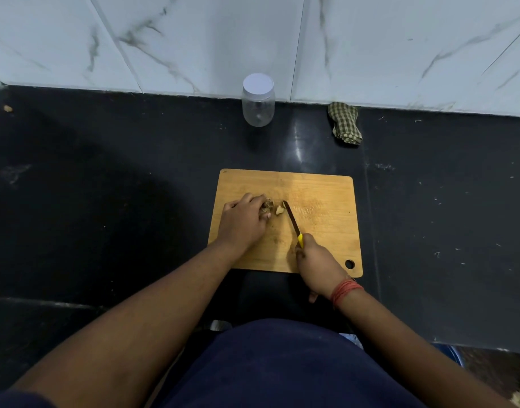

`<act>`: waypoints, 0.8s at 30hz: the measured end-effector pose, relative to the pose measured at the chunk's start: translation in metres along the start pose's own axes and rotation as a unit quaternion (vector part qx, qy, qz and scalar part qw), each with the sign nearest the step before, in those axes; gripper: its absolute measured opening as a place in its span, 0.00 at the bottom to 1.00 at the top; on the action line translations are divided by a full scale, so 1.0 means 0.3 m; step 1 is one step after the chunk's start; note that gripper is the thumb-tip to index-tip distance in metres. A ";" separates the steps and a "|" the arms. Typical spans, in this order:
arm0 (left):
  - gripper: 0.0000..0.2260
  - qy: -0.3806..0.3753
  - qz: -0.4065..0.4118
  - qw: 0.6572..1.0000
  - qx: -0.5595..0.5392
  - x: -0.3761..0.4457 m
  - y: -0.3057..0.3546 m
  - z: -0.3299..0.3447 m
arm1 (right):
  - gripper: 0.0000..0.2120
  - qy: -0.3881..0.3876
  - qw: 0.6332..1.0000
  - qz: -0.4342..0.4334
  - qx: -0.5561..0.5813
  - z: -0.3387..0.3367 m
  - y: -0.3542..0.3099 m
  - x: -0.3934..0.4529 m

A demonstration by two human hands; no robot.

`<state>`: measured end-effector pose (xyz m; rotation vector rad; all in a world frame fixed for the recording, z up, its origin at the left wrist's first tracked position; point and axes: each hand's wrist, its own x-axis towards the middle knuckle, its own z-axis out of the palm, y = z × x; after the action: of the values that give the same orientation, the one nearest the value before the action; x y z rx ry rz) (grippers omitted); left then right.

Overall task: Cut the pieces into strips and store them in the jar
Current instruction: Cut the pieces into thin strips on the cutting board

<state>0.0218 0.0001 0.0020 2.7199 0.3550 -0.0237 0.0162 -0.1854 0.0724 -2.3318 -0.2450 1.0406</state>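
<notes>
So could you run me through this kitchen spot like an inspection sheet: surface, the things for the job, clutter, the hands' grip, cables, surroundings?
Surface: black stone counter with pale specks; wooden cutting board lies on it.
Job's things: brownish pieces under the left fingers; one cut bit beside the blade; knife with a yellow handle; clear jar at the wall, white lid on, looks empty.
Clutter: crumpled checked cloth by the wall; a small scrap at far left.
Hands: left hand has its grip on the pieces; right hand grips the knife handle.
Cables: nothing seen.
Surroundings: white marble-look wall tiles.
</notes>
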 end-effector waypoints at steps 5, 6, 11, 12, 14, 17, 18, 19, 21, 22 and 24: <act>0.22 -0.003 -0.001 1.000 -0.003 0.003 0.000 -0.002 | 0.14 0.007 1.000 0.014 -0.008 -0.007 -0.062 0.050; 0.22 -0.005 0.000 1.000 -0.003 0.004 0.000 -0.002 | 0.12 0.008 1.000 0.015 -0.011 -0.005 -0.078 0.061; 0.22 -0.009 -0.002 1.000 -0.003 0.006 -0.004 -0.002 | 0.09 0.002 1.000 0.017 -0.014 0.004 -0.125 0.103; 0.23 -0.008 -0.003 1.000 -0.003 0.005 -0.004 -0.002 | 0.12 0.004 1.000 0.020 -0.023 0.006 -0.130 0.107; 0.23 -0.008 -0.005 1.000 -0.004 0.004 -0.002 -0.004 | 0.16 0.000 0.998 0.024 -0.057 0.012 -0.130 0.120; 0.22 -0.006 -0.009 1.000 -0.016 0.002 -0.001 -0.003 | 0.16 0.013 0.997 0.005 -0.072 0.024 -0.124 0.141; 0.22 -0.005 -0.011 1.000 -0.024 0.001 -0.001 -0.002 | 0.16 0.020 0.998 0.004 -0.067 0.027 -0.124 0.153; 0.22 -0.004 -0.013 0.999 -0.031 0.001 -0.001 -0.001 | 0.16 0.024 0.997 0.000 -0.066 0.029 -0.122 0.167; 0.21 -0.003 -0.015 0.999 -0.036 0.002 -0.002 0.001 | 0.15 0.021 0.998 0.001 -0.062 0.020 -0.142 0.172; 0.21 -0.003 -0.016 0.999 -0.037 0.003 -0.003 0.001 | 0.12 0.010 0.998 0.002 -0.064 0.017 -0.153 0.179; 0.21 -0.001 -0.021 0.999 -0.039 0.008 -0.006 -0.003 | 0.14 -0.011 0.988 0.022 -0.155 0.013 -0.192 0.156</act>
<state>0.0237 0.0026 0.0020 2.6339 0.4046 -0.0249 0.0488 -0.1187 0.0737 -2.6138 -0.3884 1.1165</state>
